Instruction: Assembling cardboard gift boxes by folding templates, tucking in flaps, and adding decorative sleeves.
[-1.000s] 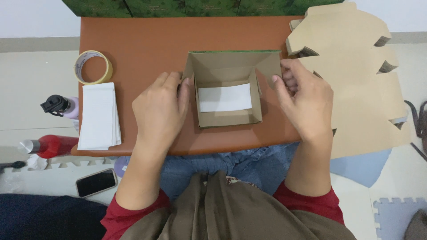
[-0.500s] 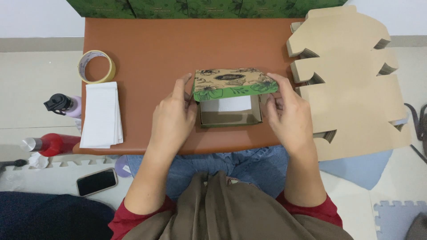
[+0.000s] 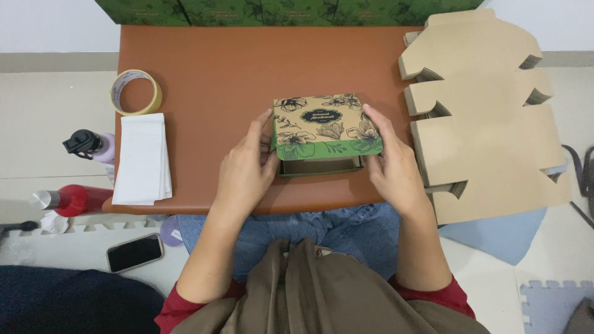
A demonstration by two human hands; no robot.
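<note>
While cradled at both ends, sits near the front edge of the brown table (image 3: 216, 68): a small cardboard box (image 3: 322, 133), kraft-coloured lid printed with dark flowers and a green band, lid tipped down toward the wearer but not fully seated, a dark gap showing beneath its front lip. Left hand (image 3: 244, 170) against the box's left end, fingers loosely together and curved along the side wall, thumb tucked in at the open front corner. Right hand (image 3: 393, 167) against the box's right end, fingers together, laid along the lid's right edge, pressing on rather than wrapped round.

Probably light and hollow, judging by the thin board; stiff along folds and corners, soft in the middle of the lid panel, easily dented or creased there. Matte surface, unlikely to slip. Best taken at the two end walls near the corners, much as now, not by the lid's free front lip.

Left of the box: a stack of white paper sheets (image 3: 143, 161) and, farther back, a roll of tape (image 3: 136, 93). Right of the box: a pile of flat die-cut cardboard blanks (image 3: 489, 117), overhanging the table's right edge. Behind the box, along the table's far edge: green printed cartons (image 3: 278, 11). Left of the box and off the table: a red bottle (image 3: 68, 199) and a phone (image 3: 135, 252) on the floor.
</note>
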